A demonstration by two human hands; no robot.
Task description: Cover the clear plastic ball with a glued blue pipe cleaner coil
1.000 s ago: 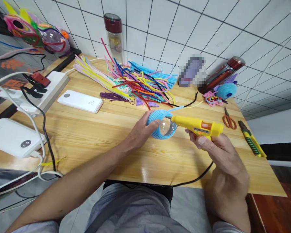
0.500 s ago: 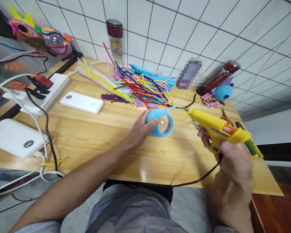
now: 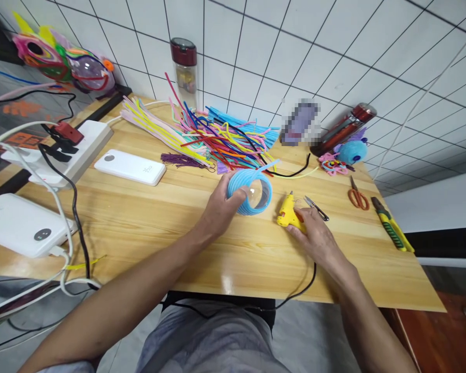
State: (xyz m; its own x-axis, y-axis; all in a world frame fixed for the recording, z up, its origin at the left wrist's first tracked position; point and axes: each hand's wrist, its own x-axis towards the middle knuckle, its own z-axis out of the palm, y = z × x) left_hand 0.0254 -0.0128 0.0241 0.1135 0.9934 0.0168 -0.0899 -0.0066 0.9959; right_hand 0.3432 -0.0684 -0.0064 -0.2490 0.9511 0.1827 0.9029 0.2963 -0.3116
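Note:
My left hand grips a clear ball wrapped in light blue pipe cleaner, held just above the wooden table. A loose blue end sticks up from the wrap toward the right. My right hand rests on the table with its fingers round the yellow glue gun, which stands on the tabletop with its nozzle pointing up and away. The gun's black cord runs off the table's front edge. Small snips lie just beyond my right hand.
A heap of coloured pipe cleaners lies at the back. Orange scissors and a yellow-green tool lie at the right. Two white power banks, a power strip and cables fill the left. A bottle stands by the wall.
My right hand has drawn the glue gun away from the blue ball and lowered it onto the table. The left hand has kept hold of the ball.

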